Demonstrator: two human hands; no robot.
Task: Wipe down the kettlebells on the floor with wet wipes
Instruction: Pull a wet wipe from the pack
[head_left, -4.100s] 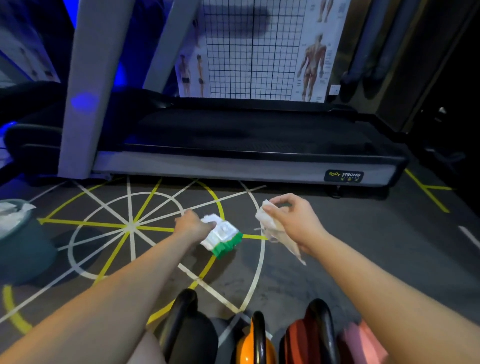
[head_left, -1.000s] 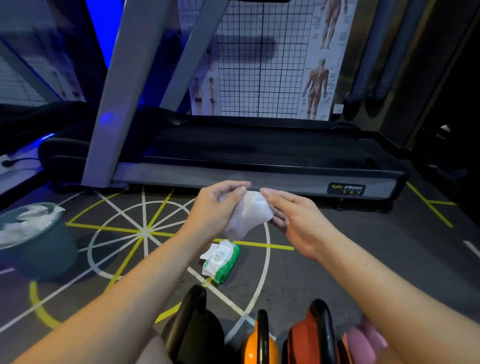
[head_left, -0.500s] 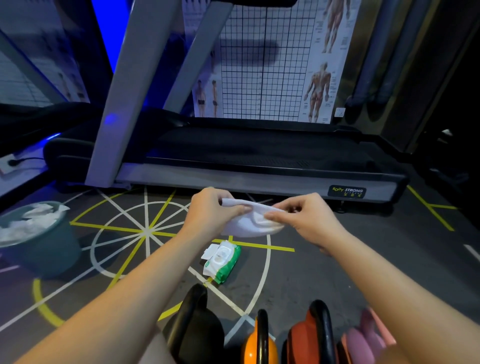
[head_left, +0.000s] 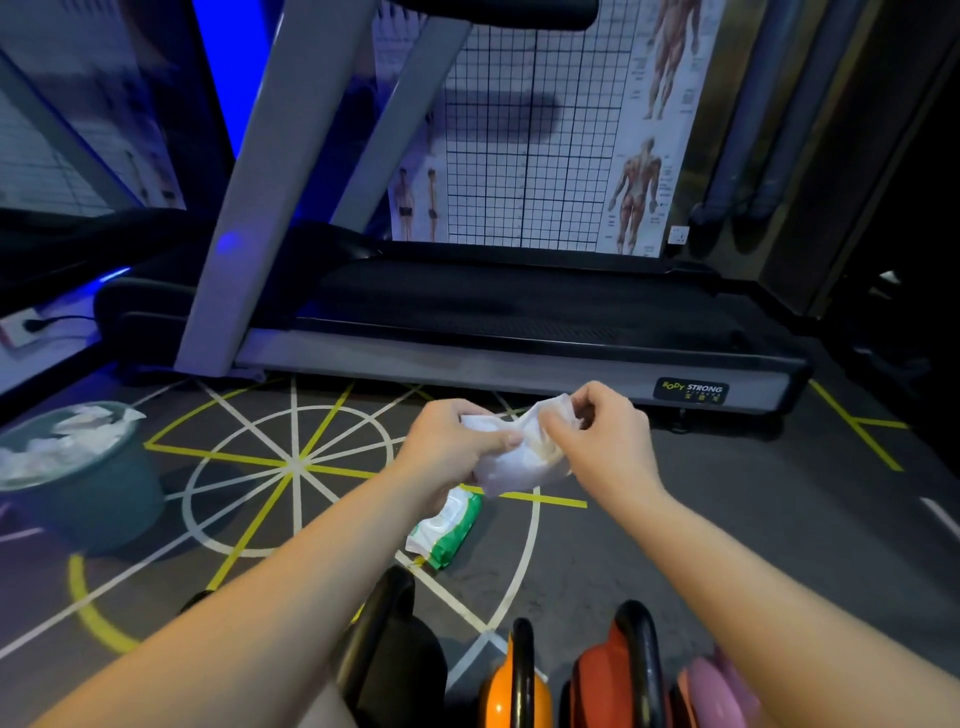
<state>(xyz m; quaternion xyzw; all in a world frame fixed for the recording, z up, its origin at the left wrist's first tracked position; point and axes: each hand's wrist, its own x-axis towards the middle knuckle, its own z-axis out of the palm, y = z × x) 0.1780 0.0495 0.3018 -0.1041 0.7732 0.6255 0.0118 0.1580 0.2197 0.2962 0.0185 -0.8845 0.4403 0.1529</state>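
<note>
Four weights stand in a row along the bottom edge of the frame, handles up: black kettlebell (head_left: 395, 654), orange kettlebell (head_left: 511, 691), red kettlebell (head_left: 602, 675), pink kettlebell (head_left: 711, 691). At centre frame the hands are close together, left hand (head_left: 452, 447) and right hand (head_left: 602, 436) each pinching the crumpled wet wipe (head_left: 511, 467) with curled fingers. Just below, the wipe pack (head_left: 444, 530) lies on the floor (head_left: 675, 519), its long axis running lower left to upper right.

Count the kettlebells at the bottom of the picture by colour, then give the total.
Black kettlebell: 1
Orange kettlebell: 1
Red kettlebell: 1
Pink kettlebell: 1
Total: 4
</note>
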